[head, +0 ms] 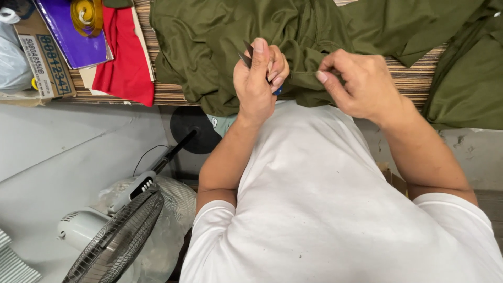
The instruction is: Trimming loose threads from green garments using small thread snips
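Head view, hands: While the person leans over the desk (pixel 419 78), the left hand (pixel 257 78) is closed around small thread snips (pixel 247 55), blades poking up past the thumb, a bit of blue handle below the fingers.
Right hand: the right hand (pixel 359 84) pinches a fold of the olive green garment (pixel 236 31), fingertips closed on the cloth.
Garment: heaped on the striped desk, its edge hanging toward the person's white shirt (pixel 325 209).
Doing it well: I'd say keep the pinched fold taut and the blade tips close to the cloth, cutting thread only.
Containers: a cardboard box (pixel 44 63) at the desk's far left; what it holds I cannot tell. Red cloth (pixel 126 63) and a purple folder (pixel 73 31) lie beside it.
Floor: a fan (pixel 115 236) stands below.
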